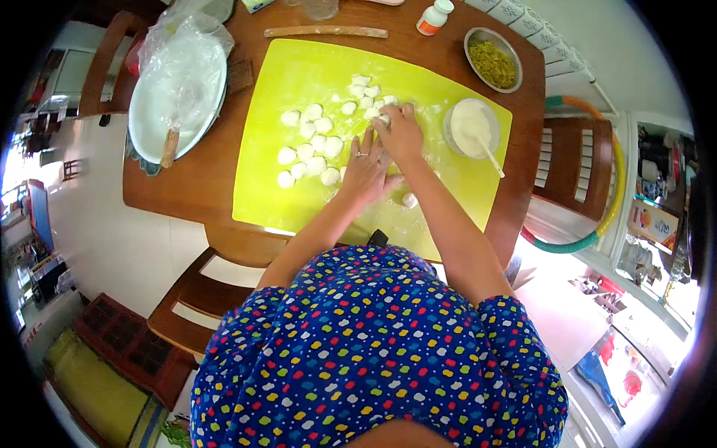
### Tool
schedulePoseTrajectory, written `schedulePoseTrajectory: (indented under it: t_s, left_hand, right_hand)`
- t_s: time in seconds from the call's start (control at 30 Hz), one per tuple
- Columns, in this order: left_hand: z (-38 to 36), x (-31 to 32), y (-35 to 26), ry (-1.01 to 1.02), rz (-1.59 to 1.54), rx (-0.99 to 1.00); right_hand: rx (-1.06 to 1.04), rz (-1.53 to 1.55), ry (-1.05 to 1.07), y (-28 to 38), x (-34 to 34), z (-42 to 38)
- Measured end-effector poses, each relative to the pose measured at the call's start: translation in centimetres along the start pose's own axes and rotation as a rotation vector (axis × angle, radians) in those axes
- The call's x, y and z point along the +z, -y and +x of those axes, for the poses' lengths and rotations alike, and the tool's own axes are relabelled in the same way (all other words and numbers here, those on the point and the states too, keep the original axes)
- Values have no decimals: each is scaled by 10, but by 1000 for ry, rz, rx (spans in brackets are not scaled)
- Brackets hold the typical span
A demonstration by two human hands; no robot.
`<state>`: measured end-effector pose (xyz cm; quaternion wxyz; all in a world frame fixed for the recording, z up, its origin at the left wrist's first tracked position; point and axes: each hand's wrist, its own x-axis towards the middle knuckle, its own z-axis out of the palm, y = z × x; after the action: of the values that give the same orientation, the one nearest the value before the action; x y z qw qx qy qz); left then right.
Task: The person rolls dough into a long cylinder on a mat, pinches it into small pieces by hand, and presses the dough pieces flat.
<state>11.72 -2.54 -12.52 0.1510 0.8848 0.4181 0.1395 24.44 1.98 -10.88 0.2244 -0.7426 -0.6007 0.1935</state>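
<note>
Small floured lumps of white dough (pixel 316 164) lie in a loose group on a yellow-green mat (pixel 299 67). Flat on the mat at their right edge rests my left hand (pixel 364 170), fingers stretched out, with a ring on one finger. My right hand (pixel 403 136) is just beyond it, its thumb and bent fingers around a dough piece (pixel 385 118) at the edge of the upper cluster. What lies under both palms is hidden. One more dough lump (pixel 409 200) sits nearer to me, below my right wrist.
A bowl of white flour (pixel 467 127) with a spoon stands on the mat's right. Behind it are a metal bowl of yellow-green filling (pixel 494 63) and a white bottle (pixel 435 16). A rolling pin (pixel 326 31) lies at the back; a plastic-covered basin (pixel 149 127) stands left.
</note>
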Motion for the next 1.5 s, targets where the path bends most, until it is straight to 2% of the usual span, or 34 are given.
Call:
schedulePoseTrajectory:
  t_s: [0.1,0.17,0.23,0.27,0.4,0.47,0.5,0.57,0.6,0.67,0.7,0.77,0.8,0.87,0.9,0.97,1.1,1.17,1.37,1.5]
  left_hand:
    - [7,3,15,-3,42,37]
    - [5,2,34,-162,-354,101]
    - [17,-7,48,-421,-234,-50]
    - [30,-20,53,-447,-165,-69]
    - [58,-24,78,-406,-174,-110]
    - [57,-30,82,-17,-195,-279]
    - [50,-24,83,-18,-196,-272]
    - [20,-6,81,-134,-100,-150]
    - [11,-13,74,-126,-98,-143]
    - [-2,-29,60,182,-65,-292]
    - [-3,-32,54,187,-66,-286]
    - [1,-35,40,-8,-29,-312]
    - [9,-31,38,-18,-29,-310]
    - [11,-19,34,-221,64,-117]
    - [7,-10,35,-213,62,-126]
    - [12,4,38,-158,114,-150]
    - [26,-4,34,-209,1,-246]
    - [44,-7,35,-288,-196,-419]
    - [74,0,47,-284,-109,-350]
    - [49,-12,48,-320,-187,-318]
  right_hand:
    - [-4,-54,62,3,-4,13]
    - [12,-106,90,-8,0,5]
    - [8,-88,123,-18,-3,-15]
    - [-7,-67,154,-22,-6,-26]
    - [-57,-129,190,-29,-13,-60]
    - [-46,-293,143,-18,-19,-64]
    - [-42,-295,137,-20,-14,-63]
    - [-216,-331,-68,-25,2,-62]
    - [-207,-327,-70,-25,4,-64]
    - [-173,-425,55,-26,5,-66]
    - [-166,-425,55,-26,5,-66]
    - [-182,-371,18,-27,2,-64]
    - [-188,-375,11,-34,6,-56]
    - [-79,7,-146,-44,13,-50]
    - [-76,8,-134,-44,14,-46]
    - [-66,99,-287,-41,8,-22]
    - [-147,16,-192,-24,-2,19]
    - [-278,-88,-132,-15,-2,28]
    - [-303,-246,-24,-19,2,44]
    - [-368,-206,1,-25,-20,26]
